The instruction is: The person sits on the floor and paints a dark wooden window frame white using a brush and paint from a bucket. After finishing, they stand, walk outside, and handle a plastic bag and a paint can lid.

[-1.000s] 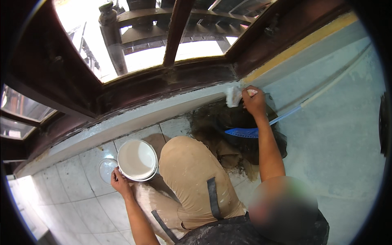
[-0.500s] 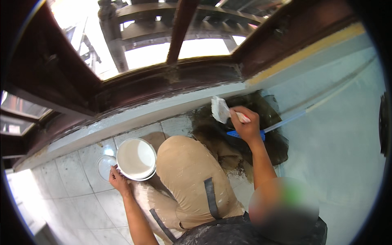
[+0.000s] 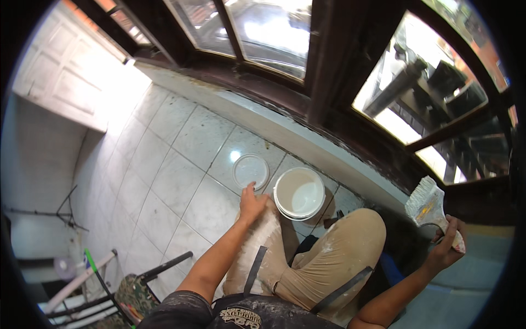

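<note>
At the right, my right hand [image 3: 445,247] is closed round the handle of a wide paintbrush [image 3: 427,205]. Its bristles are coated white and point up and to the left. My left hand [image 3: 253,204] reaches down past my knee, its fingertips at the near rim of a round pale lid [image 3: 251,172] on the floor tiles. Those fingers look loosely extended, with the thumb side close to a white bucket [image 3: 299,193]. The open bucket stands just right of the lid, with pale paint visible inside.
My bent knees [image 3: 350,236] are close beside the bucket. A low white ledge [image 3: 263,118] runs under dark-framed windows [image 3: 268,35]. At lower left stands a folding chair-like frame [image 3: 164,266] with camouflage cloth; a white panelled door [image 3: 66,60] is at upper left.
The view has swung left, bringing in the door and more tiles. The paintbrush, held in my right hand, now appears farther right. My left hand remains by the lid.
</note>
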`<state>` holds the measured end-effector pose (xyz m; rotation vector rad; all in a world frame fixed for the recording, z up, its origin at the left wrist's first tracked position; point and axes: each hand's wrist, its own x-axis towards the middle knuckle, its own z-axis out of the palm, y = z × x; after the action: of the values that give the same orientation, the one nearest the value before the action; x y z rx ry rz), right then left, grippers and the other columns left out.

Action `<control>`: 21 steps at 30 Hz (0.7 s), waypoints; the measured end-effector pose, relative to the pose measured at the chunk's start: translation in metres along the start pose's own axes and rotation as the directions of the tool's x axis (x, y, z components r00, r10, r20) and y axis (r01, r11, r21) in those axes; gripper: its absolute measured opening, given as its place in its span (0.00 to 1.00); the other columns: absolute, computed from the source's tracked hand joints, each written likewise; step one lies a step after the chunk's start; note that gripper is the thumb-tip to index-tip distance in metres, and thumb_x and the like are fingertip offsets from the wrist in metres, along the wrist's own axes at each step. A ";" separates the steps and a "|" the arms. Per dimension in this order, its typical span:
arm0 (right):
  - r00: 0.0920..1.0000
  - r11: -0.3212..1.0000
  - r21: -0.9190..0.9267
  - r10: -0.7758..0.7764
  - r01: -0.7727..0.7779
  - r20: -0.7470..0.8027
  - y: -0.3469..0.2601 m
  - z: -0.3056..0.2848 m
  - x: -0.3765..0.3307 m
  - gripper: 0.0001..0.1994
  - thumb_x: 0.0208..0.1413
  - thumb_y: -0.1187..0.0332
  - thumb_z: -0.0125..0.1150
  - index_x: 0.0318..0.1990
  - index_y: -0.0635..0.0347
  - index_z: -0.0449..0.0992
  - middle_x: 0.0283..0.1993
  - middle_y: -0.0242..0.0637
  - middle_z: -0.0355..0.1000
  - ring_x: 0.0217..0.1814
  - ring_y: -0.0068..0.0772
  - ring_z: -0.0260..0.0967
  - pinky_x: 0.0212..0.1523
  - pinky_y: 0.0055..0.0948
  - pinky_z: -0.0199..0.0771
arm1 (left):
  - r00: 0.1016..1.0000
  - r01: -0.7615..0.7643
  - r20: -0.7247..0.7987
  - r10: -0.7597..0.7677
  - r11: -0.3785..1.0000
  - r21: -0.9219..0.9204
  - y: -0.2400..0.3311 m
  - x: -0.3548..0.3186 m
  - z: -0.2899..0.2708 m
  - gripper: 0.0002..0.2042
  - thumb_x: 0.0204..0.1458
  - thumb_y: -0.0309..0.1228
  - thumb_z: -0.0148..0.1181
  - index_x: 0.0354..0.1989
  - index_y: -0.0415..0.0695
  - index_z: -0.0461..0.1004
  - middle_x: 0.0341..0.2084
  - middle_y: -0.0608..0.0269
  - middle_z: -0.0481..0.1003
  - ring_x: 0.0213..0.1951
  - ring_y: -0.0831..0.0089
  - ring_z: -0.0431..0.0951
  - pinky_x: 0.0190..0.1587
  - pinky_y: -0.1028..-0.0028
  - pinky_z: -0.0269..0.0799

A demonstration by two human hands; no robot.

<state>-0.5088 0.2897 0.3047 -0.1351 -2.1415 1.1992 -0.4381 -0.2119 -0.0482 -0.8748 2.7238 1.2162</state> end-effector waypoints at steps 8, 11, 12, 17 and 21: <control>0.763 0.988 0.131 -0.147 0.083 0.629 -0.163 0.157 0.017 0.12 0.68 0.69 0.70 0.32 0.67 0.82 0.21 0.34 0.74 0.24 0.20 0.67 0.28 0.30 0.68 | 0.994 0.017 0.092 -0.061 0.906 0.424 0.035 -0.068 -0.006 0.35 0.65 0.50 0.56 0.78 0.46 0.70 0.76 0.40 0.67 0.78 0.40 0.62 0.78 0.37 0.54; 0.595 0.986 0.148 -0.161 0.071 0.787 -0.164 0.211 -0.011 0.13 0.68 0.70 0.70 0.31 0.69 0.80 0.19 0.38 0.71 0.24 0.19 0.65 0.28 0.32 0.68 | 0.993 0.045 0.084 -0.087 0.912 0.407 0.047 -0.065 -0.009 0.34 0.66 0.50 0.54 0.77 0.46 0.71 0.76 0.40 0.66 0.78 0.41 0.62 0.78 0.39 0.55; 0.597 0.981 0.182 -0.182 0.062 0.781 -0.144 0.227 -0.025 0.13 0.68 0.70 0.70 0.30 0.69 0.80 0.19 0.39 0.70 0.23 0.19 0.65 0.28 0.32 0.67 | 0.992 0.045 0.090 -0.089 0.912 0.409 0.052 -0.064 -0.010 0.33 0.66 0.50 0.54 0.76 0.46 0.71 0.76 0.40 0.67 0.78 0.42 0.61 0.78 0.39 0.55; 0.516 0.994 0.106 -0.074 -0.034 0.854 -0.084 0.277 -0.050 0.15 0.67 0.68 0.72 0.30 0.69 0.78 0.19 0.39 0.68 0.22 0.19 0.63 0.26 0.33 0.64 | 0.994 0.056 0.062 -0.087 0.921 0.384 0.052 -0.063 -0.013 0.33 0.65 0.51 0.55 0.75 0.46 0.72 0.73 0.43 0.70 0.75 0.42 0.64 0.77 0.39 0.57; 0.615 0.989 0.104 -0.149 0.108 0.775 -0.075 0.290 -0.049 0.16 0.66 0.68 0.72 0.28 0.66 0.77 0.18 0.43 0.67 0.18 0.29 0.61 0.25 0.37 0.64 | 0.997 0.039 0.052 -0.066 0.911 0.410 0.054 -0.058 -0.016 0.33 0.65 0.52 0.55 0.74 0.47 0.73 0.71 0.44 0.71 0.73 0.43 0.67 0.76 0.40 0.58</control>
<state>-0.6279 0.0188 0.2370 0.6977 -2.7861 1.3700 -0.4135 -0.1657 0.0140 -0.8277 2.7268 0.6087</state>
